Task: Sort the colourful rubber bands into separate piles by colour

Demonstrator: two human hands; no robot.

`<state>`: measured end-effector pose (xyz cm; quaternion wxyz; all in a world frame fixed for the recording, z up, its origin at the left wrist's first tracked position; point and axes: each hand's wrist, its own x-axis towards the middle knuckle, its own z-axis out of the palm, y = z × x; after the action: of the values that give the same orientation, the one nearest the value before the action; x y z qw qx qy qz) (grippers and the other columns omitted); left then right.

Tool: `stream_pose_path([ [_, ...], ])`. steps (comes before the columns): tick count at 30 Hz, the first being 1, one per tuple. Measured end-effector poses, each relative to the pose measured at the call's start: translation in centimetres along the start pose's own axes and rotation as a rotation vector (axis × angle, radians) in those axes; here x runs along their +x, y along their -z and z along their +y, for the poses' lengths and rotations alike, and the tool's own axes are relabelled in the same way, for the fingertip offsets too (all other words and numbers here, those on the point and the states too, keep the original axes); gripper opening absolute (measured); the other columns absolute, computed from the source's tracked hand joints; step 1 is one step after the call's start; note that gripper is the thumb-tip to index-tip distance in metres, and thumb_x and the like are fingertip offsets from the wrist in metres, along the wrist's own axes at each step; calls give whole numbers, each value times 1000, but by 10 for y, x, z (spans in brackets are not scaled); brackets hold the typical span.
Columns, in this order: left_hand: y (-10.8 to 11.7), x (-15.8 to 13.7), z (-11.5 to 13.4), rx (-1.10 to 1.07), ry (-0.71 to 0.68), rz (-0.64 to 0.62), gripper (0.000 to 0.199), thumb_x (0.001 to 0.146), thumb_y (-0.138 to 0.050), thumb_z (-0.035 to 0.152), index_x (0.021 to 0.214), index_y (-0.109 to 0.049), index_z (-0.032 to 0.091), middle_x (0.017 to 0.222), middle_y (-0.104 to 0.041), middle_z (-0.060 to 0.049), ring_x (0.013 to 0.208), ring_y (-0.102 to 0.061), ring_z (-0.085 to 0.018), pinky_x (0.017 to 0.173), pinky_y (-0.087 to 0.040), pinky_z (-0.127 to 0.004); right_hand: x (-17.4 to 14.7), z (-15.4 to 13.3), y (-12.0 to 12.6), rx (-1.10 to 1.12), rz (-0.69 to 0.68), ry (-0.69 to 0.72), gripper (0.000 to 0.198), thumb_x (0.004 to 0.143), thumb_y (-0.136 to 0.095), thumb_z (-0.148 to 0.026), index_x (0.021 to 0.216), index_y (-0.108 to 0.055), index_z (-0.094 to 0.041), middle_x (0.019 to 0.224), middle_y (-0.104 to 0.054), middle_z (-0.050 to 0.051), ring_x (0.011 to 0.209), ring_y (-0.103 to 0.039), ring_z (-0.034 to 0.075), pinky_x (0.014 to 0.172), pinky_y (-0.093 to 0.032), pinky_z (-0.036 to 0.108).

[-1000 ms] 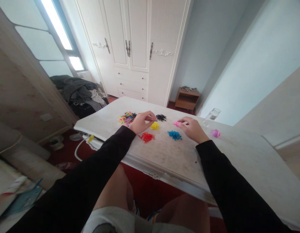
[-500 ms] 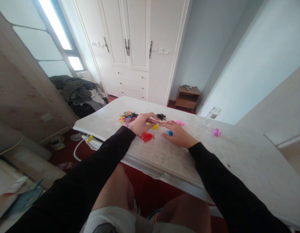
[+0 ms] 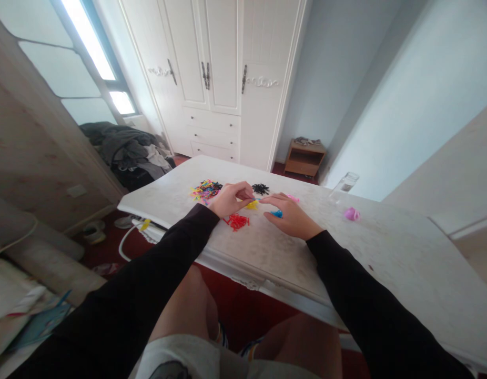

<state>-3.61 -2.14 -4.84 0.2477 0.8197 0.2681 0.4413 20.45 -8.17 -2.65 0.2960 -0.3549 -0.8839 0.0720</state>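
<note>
My left hand (image 3: 233, 199) is closed in a pinch on a thin blue rubber band (image 3: 256, 199), above the table. The band reaches across to the index fingertip of my right hand (image 3: 290, 216); whether it is hooked on that finger, I cannot tell. My right hand has its fingers stretched out and its thumb held apart. Under and beside the hands lie loose piles of small bands: red (image 3: 237, 221), yellow (image 3: 252, 205), black (image 3: 261, 188), blue (image 3: 277, 214) and pink (image 3: 293, 198), the last partly hidden. A mixed-colour pile (image 3: 205, 189) sits left of my left hand.
The white table (image 3: 389, 252) extends far to the right. On it are a clear glass jar (image 3: 344, 187), tipped in appearance, and a pink-purple bundle (image 3: 351, 213). A white cable (image 3: 123, 245) hangs at the table's left edge. Behind stand a white wardrobe (image 3: 222, 58) and a small wooden cabinet (image 3: 304, 159).
My hands have drawn slightly apart, and the blue band now shows stretched across the gap between them. The piles look the same.
</note>
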Motion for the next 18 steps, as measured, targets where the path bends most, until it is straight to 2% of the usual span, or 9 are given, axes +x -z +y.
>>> stream_pose_path([
  [12, 2, 1, 2, 98, -81, -40, 12, 89, -70, 25, 82, -75, 16, 80, -77, -4, 68, -72, -12, 69, -58, -21, 0, -1, 0, 14, 22, -19, 26, 93, -61, -21, 115, -74, -20, 116, -75, 11, 113, -65, 27, 105, -51, 47],
  [18, 3, 0, 3, 112, -61, -79, 15, 90, -70, 26, 83, -78, 15, 81, -77, -5, 67, -70, -12, 68, -57, -21, 2, -1, -1, -29, 144, -109, 18, 90, -66, -19, 107, -73, -18, 107, -75, 10, 104, -65, 26, 93, -53, 41],
])
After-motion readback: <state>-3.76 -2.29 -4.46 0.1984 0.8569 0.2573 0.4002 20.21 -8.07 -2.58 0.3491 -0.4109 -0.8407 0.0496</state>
